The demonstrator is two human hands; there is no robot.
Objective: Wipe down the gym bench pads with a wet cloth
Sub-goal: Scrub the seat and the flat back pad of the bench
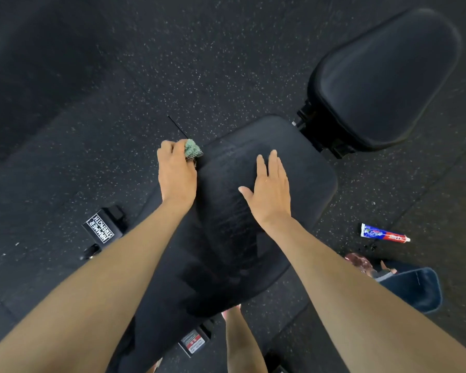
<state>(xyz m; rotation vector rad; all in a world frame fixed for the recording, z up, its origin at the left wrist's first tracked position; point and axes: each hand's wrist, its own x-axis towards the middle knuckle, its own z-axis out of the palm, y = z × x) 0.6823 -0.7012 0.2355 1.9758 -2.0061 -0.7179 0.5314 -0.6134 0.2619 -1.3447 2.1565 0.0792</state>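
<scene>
Green cloth [193, 149] is bunched at the long pad's [307, 179] left edge, left hand [176, 173] fingers clamped round it, probably working the side. Right hand [271, 193] lies flat on the pad, fingers straight and together, bracing I guess. Second pad [382, 76] sits beyond it, and there's a toothpaste tube [385, 234] on the speckled floor [119, 76] to its right.

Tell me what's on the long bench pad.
The right hand rests flat on the long bench pad amid wet streaks; the left hand grips a green cloth at its edge. Under the palm is hidden.
</scene>
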